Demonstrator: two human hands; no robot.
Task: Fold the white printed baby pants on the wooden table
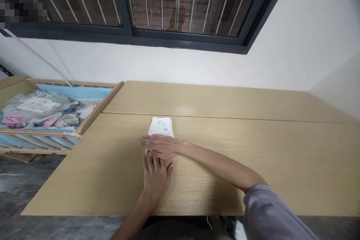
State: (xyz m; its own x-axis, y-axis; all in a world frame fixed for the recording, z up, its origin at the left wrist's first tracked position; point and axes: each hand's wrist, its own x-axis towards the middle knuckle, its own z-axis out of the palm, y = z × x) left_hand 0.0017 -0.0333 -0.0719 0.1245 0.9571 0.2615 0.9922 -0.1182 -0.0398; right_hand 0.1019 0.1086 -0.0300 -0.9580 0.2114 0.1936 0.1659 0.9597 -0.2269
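Observation:
A small white cloth (161, 126) with a faint printed pattern lies folded flat on the wooden table (219, 157). Across its nearer part rests my right hand (162, 145), flat, with the fingers stretched out to the left. Just below it is my left hand (156, 174), palm down, its fingers spread and pointing away from me. The left fingertips meet the cloth's near edge and the right hand; whether they press on the cloth is hidden. Neither hand grips anything.
At the left stands a wooden crib (101, 107) with a blue lining, holding a heap of crumpled clothes (66, 114) and a clear plastic bag (17, 105). Behind the table are a white wall (180, 65) and a barred window (185, 33). A seam runs along the tabletop.

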